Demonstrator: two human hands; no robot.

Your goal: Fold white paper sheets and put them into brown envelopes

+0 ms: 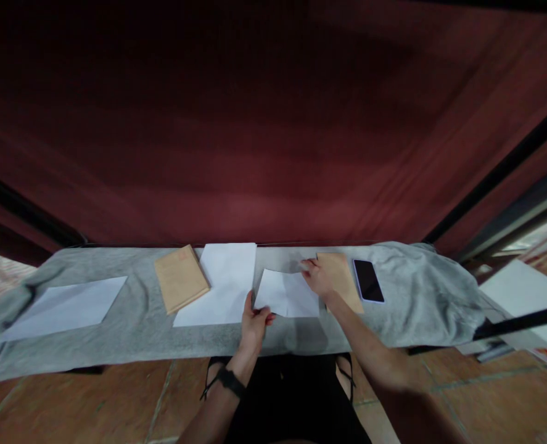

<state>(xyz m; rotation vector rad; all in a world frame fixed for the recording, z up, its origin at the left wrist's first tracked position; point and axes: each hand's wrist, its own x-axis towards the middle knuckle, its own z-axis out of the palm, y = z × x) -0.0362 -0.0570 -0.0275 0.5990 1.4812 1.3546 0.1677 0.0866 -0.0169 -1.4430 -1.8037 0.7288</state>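
between left hand (pixel 253 325), right hand (pixel 319 281): creased sheet (pixel 274 292), pinched by left; right's grip unclear

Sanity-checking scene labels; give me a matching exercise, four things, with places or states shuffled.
Things:
1. Phone
2. Wristband
3. Cloth
4. Creased paper

Places or states:
A. grey, spread under the papers
B. white, held at its left side by the left hand
C. face up, screen dark
D. black, worn on the left wrist

Pairs: 1-C; 2-D; 3-A; 4-B
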